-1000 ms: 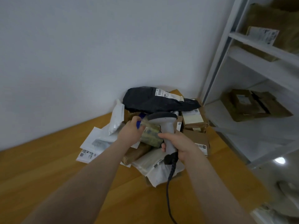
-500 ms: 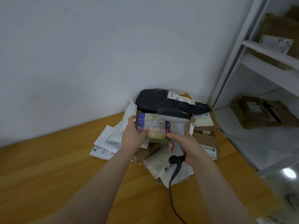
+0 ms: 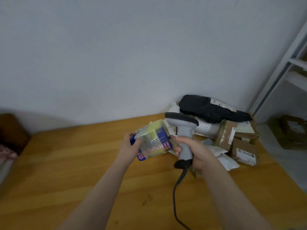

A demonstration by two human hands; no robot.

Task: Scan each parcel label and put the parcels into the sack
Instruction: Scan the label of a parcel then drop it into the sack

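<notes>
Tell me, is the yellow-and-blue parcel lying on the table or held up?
Held up: the left hand grips the parcel, tilted, above the wooden table.

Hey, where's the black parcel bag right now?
In the head view the black parcel bag lies atop the parcel pile at the far right of the table, against the wall, just beyond the scanner held in the right hand.

Parcel room: parcels point(image 3: 229, 128), shelving point(image 3: 282, 70).
</notes>
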